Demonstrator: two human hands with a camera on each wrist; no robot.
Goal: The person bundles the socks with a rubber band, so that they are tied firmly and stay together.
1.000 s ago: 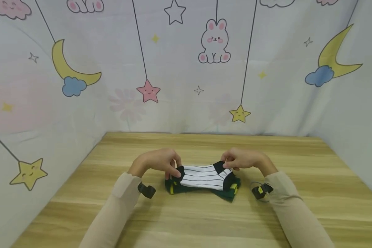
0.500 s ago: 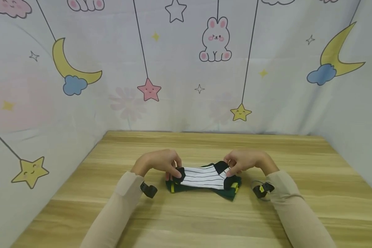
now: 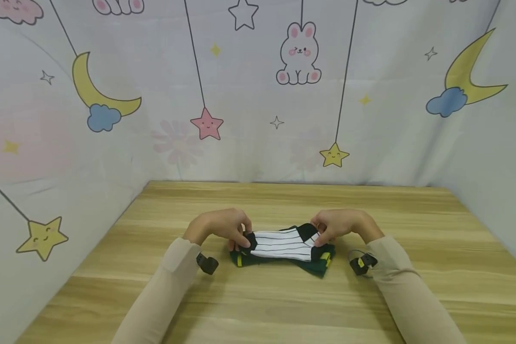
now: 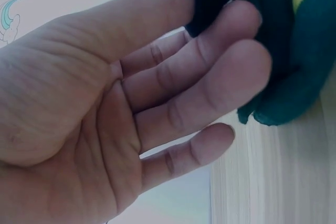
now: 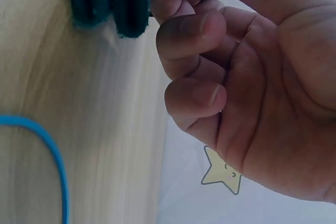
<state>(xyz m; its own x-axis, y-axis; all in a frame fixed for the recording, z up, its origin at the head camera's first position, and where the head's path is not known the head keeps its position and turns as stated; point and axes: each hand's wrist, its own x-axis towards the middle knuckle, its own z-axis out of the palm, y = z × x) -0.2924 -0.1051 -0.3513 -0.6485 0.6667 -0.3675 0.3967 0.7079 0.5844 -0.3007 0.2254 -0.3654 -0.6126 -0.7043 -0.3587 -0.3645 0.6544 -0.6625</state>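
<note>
Behind and beside everything hangs a white fabric backdrop [image 3: 241, 162] printed with moons, stars and a rabbit, above a wood-grain counter [image 3: 258, 306]. Two beige sleeves [image 3: 155, 296] reach in from the near side. At the counter's middle lies dark green knitwear [image 3: 313, 268] with yellow bands, and on top of it a white sock [image 3: 279, 243] with thin black stripes and black ends, set crosswise between the hands. The left hand [image 3: 228, 223] pinches its black left end; the right hand [image 3: 337, 223] pinches the opposite end, its lower fingers curled. Each wrist carries a black device [image 3: 207, 263]; a blue cord [image 5: 52, 150] curves through the right wrist view.
</note>
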